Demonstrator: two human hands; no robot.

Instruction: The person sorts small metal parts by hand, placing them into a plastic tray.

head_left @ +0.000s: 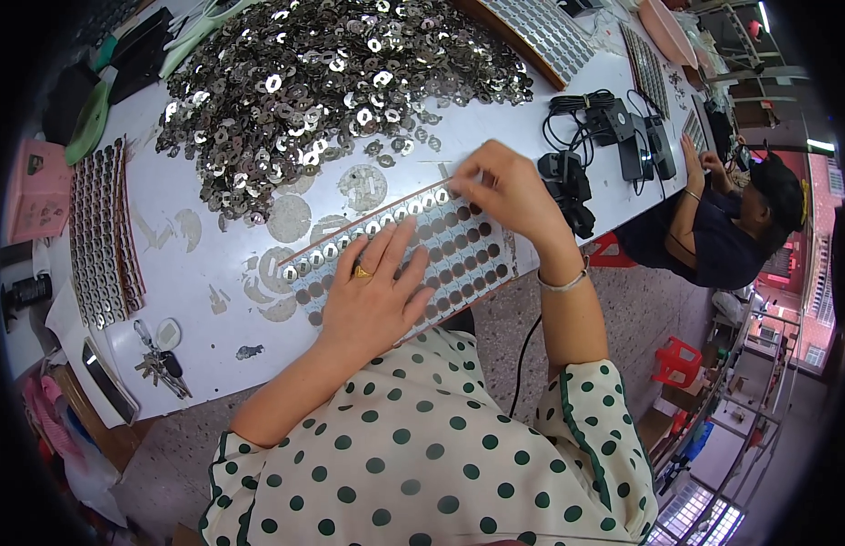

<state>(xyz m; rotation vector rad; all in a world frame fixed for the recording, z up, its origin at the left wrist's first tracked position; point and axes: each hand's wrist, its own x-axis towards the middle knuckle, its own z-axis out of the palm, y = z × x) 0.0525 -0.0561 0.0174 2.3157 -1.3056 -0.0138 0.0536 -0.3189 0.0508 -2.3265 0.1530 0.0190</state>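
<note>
A long, narrow board (433, 221) with rows of dark round spots lies slantwise on the table in front of me. Along its far edge runs a row of shiny metal discs with cut-out centres (330, 249). My left hand (372, 284), a ring on one finger, rests on the board with its fingers spread. At the board's far right end, the thumb and fingertips of my right hand (504, 189) come together in a pinch by the last shiny disc. Whatever sits between those fingertips is too small to make out. Beyond the board rises a big heap of loose metal discs (322, 82).
Filled boards (104, 232) stack at the left, near keys (163, 369) and a phone (109, 380). Another filled board (541, 41) lies at the far right. Black devices with cables (613, 127) stand right of my right hand. A co-worker (732, 223) sits farther right.
</note>
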